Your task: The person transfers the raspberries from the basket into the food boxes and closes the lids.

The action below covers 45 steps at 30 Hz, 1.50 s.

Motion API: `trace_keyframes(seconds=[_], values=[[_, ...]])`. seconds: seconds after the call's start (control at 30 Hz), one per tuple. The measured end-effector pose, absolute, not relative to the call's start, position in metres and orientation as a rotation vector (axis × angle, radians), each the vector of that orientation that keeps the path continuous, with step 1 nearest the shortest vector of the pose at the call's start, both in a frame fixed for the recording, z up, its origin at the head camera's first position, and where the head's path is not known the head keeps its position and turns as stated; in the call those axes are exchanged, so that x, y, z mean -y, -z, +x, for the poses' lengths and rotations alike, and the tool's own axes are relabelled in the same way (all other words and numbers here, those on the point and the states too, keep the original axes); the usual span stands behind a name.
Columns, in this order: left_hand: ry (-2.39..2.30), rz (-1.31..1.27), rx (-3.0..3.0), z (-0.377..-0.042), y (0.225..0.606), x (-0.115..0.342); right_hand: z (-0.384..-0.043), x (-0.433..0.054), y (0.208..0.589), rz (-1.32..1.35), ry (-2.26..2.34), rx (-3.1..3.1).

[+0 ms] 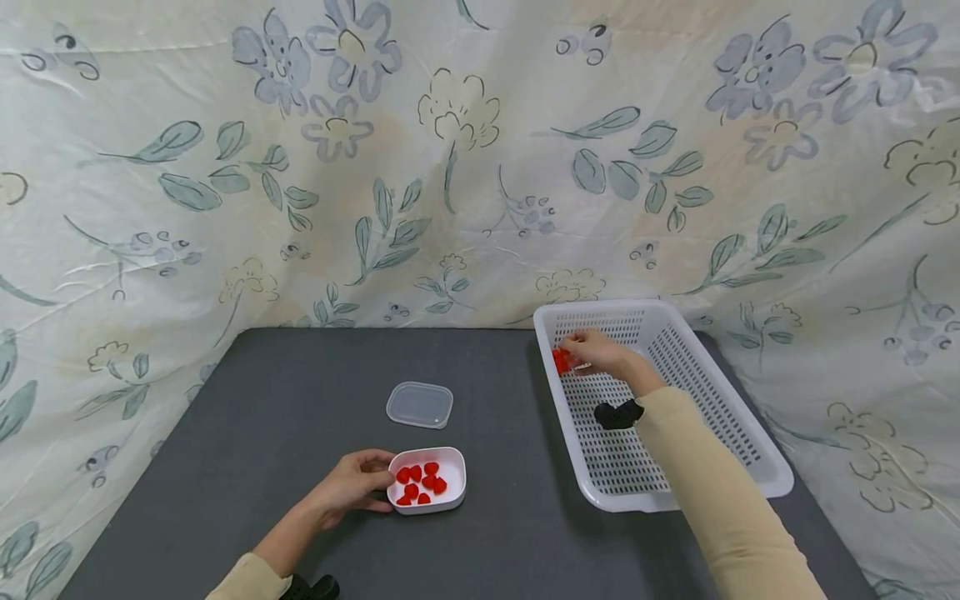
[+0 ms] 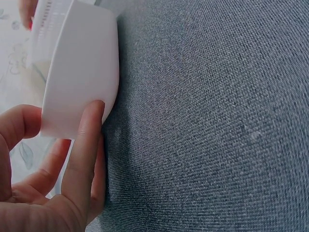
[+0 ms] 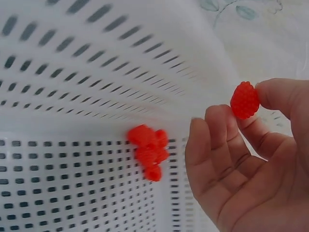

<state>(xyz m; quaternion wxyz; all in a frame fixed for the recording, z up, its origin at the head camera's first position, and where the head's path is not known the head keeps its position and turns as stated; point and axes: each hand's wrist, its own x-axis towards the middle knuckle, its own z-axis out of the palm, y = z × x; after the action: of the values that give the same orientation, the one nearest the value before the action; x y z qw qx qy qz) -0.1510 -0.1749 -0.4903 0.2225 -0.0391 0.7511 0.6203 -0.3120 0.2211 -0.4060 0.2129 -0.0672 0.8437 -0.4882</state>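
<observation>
In the head view a small white plastic box [image 1: 453, 495] stands on the table with several red raspberries [image 1: 430, 482] inside. The left hand [image 1: 354, 486] grips its left end; the left wrist view has thumb and fingers against the white wall [image 2: 84, 63]. Over the far left corner of a white perforated basket [image 1: 761, 467] is the right hand [image 1: 603, 350]. It pinches one raspberry [image 3: 245, 100] between thumb and finger, as the right wrist view shows. Below it, a cluster of raspberries [image 3: 147, 151] lies on the basket floor.
A translucent lid [image 1: 420, 405] lies flat on the dark grey table [image 1: 315, 383], just beyond the white box. The basket's raised walls surround the right hand's work. A flowered cloth [image 1: 480, 167] hangs behind the table.
</observation>
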Motion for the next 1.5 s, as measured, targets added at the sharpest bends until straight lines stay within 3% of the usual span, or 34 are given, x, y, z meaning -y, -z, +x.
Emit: trace_keyframes(seconds=[0.73,1.5], values=[[-1.731,-0.096,-2.08,-0.153,0.492,0.172,-0.299,-0.165,0.367,-0.439,1.209,-2.382],[-1.731,-0.105,-2.077,-0.153,0.495,0.172,-0.26,-0.086,0.395,-0.679,1.08,-2.329]])
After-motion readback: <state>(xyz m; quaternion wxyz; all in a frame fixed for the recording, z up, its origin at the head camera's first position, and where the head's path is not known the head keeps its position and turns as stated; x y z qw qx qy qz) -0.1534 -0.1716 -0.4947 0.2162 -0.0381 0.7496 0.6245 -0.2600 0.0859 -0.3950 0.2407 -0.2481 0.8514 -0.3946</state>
